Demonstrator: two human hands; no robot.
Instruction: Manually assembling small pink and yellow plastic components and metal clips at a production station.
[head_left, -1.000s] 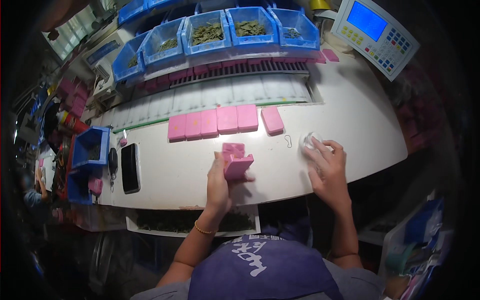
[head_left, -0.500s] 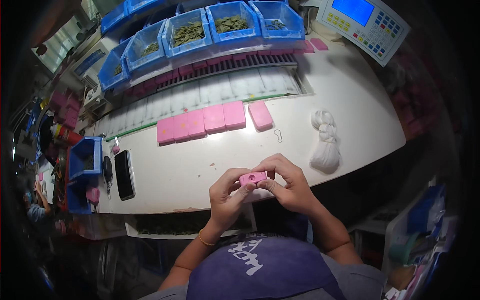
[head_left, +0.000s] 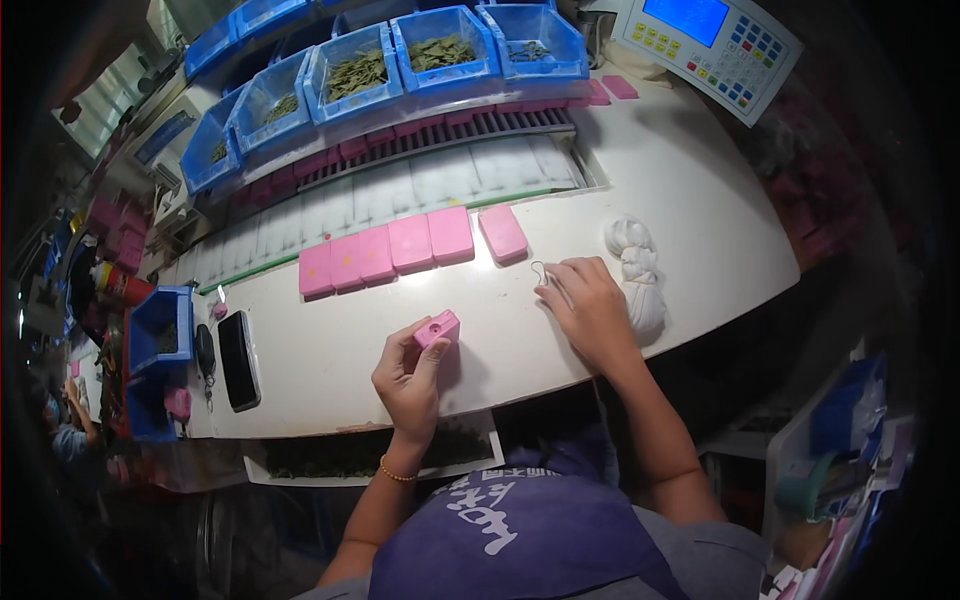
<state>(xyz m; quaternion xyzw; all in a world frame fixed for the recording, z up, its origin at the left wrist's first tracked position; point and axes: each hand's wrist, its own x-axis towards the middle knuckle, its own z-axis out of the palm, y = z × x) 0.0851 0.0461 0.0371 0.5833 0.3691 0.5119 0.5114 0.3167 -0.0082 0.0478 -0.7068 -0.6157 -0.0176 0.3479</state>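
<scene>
Held in the left hand [head_left: 408, 385], fingers and thumb closed round its sides: a pink block [head_left: 441, 328], over the surface [head_left: 300, 390], holed end showing. At a wire loop [head_left: 539, 268], the half-curled right hand [head_left: 590, 310]; cannot tell whether gripping. In the blue bins [head_left: 450, 80] beyond: leaves heaped in two, less in the others. In the white tray [head_left: 491, 428] below: dark green matter. On the purple apron [head_left: 590, 540]: white lettering.

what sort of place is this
Probably a factory or workshop bench: blue bins of greenish pieces stand along the back, pink blocks lie in a row on the white worktop, and a keypad panel is at upper right.
</scene>
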